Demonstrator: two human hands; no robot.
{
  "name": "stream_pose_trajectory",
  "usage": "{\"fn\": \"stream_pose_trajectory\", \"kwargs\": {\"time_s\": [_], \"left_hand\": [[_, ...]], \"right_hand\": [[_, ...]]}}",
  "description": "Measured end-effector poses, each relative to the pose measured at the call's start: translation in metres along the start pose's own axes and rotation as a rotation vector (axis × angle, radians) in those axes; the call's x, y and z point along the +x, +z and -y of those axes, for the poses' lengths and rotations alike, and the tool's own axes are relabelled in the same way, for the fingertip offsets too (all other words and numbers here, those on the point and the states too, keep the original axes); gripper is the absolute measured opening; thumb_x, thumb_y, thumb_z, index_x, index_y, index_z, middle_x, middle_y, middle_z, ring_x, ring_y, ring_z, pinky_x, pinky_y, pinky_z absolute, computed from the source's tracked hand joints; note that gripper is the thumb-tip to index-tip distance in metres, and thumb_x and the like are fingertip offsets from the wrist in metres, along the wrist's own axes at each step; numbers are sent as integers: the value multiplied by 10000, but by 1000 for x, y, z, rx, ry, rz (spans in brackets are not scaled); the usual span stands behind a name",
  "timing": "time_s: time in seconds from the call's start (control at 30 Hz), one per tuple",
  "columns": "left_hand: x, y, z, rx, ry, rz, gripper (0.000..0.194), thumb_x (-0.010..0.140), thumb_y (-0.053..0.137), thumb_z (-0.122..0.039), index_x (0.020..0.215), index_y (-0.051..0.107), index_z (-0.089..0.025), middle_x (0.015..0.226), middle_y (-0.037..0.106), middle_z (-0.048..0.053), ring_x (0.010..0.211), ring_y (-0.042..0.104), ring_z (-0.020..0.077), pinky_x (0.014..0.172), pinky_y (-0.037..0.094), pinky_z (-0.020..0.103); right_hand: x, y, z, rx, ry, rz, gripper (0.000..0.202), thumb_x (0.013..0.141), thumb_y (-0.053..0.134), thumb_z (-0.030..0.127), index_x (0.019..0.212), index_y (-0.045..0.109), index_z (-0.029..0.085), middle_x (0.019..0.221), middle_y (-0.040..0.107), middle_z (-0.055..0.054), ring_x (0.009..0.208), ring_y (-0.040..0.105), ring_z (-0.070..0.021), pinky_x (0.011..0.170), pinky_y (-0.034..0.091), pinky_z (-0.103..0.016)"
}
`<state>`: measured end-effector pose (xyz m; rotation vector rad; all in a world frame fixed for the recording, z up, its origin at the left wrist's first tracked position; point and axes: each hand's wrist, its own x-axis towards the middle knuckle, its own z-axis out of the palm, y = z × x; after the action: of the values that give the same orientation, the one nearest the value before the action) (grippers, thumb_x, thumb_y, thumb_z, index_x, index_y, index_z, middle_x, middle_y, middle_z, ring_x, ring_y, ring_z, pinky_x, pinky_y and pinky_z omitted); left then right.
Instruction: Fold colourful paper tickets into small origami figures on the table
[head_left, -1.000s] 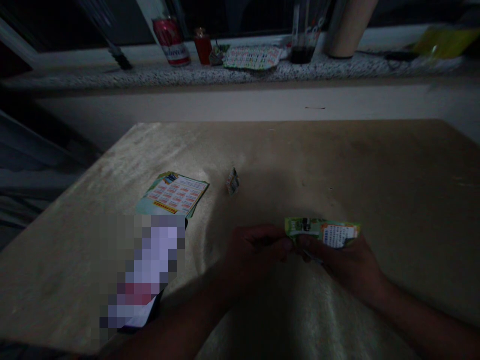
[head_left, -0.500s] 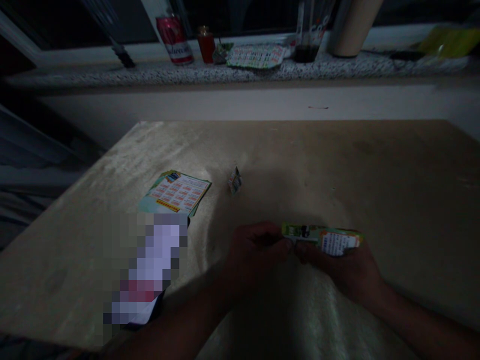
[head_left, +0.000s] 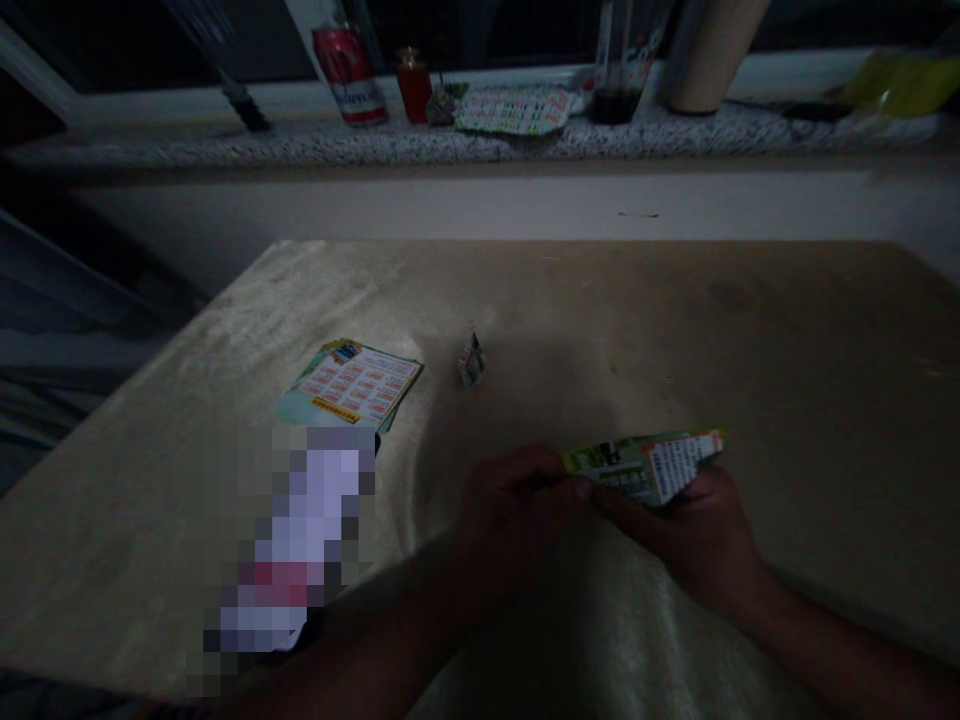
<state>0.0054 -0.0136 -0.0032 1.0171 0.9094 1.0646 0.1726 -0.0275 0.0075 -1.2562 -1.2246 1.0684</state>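
Between my two hands is a folded green printed paper (head_left: 622,470), its top edge slanting and one white panel of text showing on the right. My left hand (head_left: 517,500) pinches its left end between thumb and fingers. My right hand (head_left: 690,520) grips its lower edge, with the thumb along the near side and the other fingers partly hidden behind. Further back on the table stands a small folded paper piece (head_left: 472,363), apart from both hands. To the left lies a stack of printed sheets (head_left: 360,385) with a green border and rows of orange-and-white boxes.
A phone (head_left: 307,540) with a blurred-out screen lies left of my left forearm on the table (head_left: 787,350). The windowsill behind carries a red can (head_left: 351,80), a small orange bottle (head_left: 413,88), a printed packet (head_left: 514,110), a glass of dark liquid (head_left: 616,75) and a beige cylinder (head_left: 709,60).
The paper in my hands has opened from a flat narrow strip into a slanted, wider shape, its right end raised. Both hands stay almost in place; the stack and small piece have not moved.
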Motion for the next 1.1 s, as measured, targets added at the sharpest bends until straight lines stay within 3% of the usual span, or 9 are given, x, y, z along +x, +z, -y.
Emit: {"fn": "stream_pose_trajectory", "kwargs": {"time_s": [0.13, 0.37, 0.7, 1.1], "left_hand": [[1, -1, 3, 22, -14, 46, 91, 808, 766, -245, 780, 738, -163, 776, 734, 16, 754, 672, 150, 719, 530, 250], [3, -5, -2, 298, -12, 80, 152, 799, 744, -290, 759, 730, -143, 722, 704, 37, 694, 639, 171, 647, 503, 274], [2, -8, -7, 128, -176, 107, 223, 770, 791, -348, 712, 725, -143, 611, 605, -9, 573, 507, 105, 543, 376, 221], [4, -9, -12, 359, -8, 128, 201, 862, 703, -323, 785, 765, -149, 709, 729, 29, 638, 624, 139, 603, 459, 227]], "right_hand": [[-1, -3, -2, 25, -10, 3, 145, 680, 793, 126, 724, 798, 264, 671, 791, 31, 558, 731, -119, 531, 587, -141], [-2, -6, -4, 45, 69, 100, 58, 731, 780, 190, 729, 795, 246, 688, 781, -3, 592, 717, -152, 551, 594, -218], [0, -10, -4, 162, 163, 202, 52, 733, 815, 194, 746, 784, 233, 685, 746, 10, 579, 655, -119, 552, 548, -209], [1, -9, -5, 94, 214, 227, 236, 765, 808, 404, 702, 745, 184, 648, 679, -16, 559, 599, -137, 513, 508, -243]]}}
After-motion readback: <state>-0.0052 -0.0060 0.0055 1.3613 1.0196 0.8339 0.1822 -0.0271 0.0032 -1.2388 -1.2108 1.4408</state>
